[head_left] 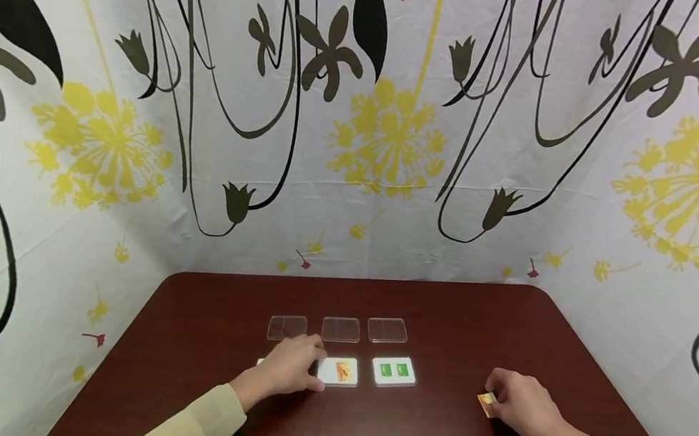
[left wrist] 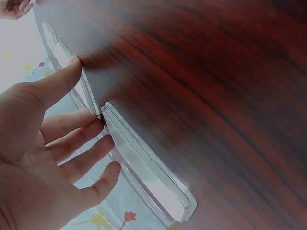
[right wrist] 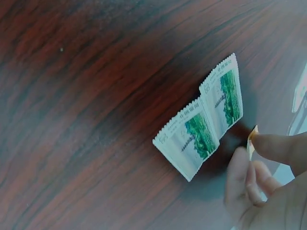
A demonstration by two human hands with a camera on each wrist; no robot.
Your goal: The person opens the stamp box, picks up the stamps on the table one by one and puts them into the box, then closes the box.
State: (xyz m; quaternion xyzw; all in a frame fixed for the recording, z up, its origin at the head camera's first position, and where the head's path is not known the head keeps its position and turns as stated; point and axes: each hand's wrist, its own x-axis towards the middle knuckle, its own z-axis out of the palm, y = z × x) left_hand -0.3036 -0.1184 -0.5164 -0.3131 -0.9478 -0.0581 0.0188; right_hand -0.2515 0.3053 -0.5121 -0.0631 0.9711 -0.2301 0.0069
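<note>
My left hand [head_left: 290,366] has its thumb and index finger at the left corners of the middle plastic case [head_left: 329,372], steadying it on the table. An orange stamp [head_left: 343,370] lies in that case's right half. A left-hand case [left wrist: 144,158] is mostly hidden behind the hand in the head view. In the right-hand case [head_left: 393,380] sit two green stamps [head_left: 402,370]. Farther right, my right hand [head_left: 522,403] pinches another orange stamp [head_left: 486,403] between thumb and fingers, above the table. Two white-edged green stamps [right wrist: 192,139] lie overlapping beside it.
Behind the cases, three clear plastic lids [head_left: 341,329] lie in a row. Everything rests on a dark red-brown table [head_left: 428,435] with rounded far corners. A flower-patterned cloth [head_left: 348,232] hangs around its far and side edges.
</note>
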